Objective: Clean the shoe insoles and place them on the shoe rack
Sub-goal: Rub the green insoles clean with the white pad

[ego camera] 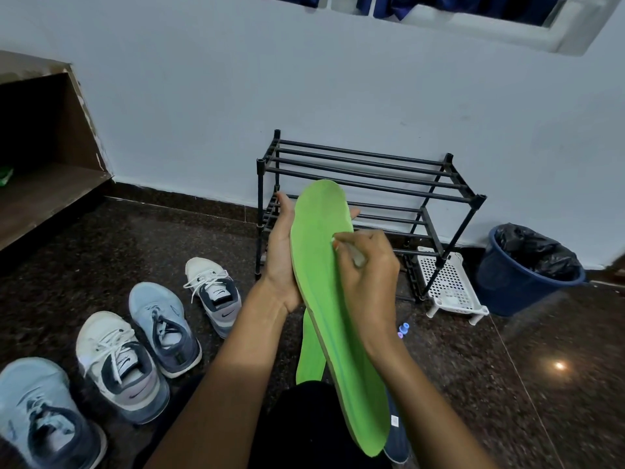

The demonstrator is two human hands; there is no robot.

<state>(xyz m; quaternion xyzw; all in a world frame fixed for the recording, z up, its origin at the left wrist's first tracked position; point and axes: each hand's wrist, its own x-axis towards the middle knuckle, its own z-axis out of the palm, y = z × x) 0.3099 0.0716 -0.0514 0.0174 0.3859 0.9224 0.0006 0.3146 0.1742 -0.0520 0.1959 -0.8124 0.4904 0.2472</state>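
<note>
Pressing the pale tool (pixel 355 256) gripped in the right hand (pixel 368 279) too hard could buckle the green insole (pixel 324 286) from the left hand (pixel 280 262)'s clasp.

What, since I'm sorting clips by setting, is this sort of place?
Probably a home entryway or shoe corner: a black shoe rack stands against the wall, four sneakers sit in a row on the dark stone floor, and a lined blue bin stands nearby.
</note>
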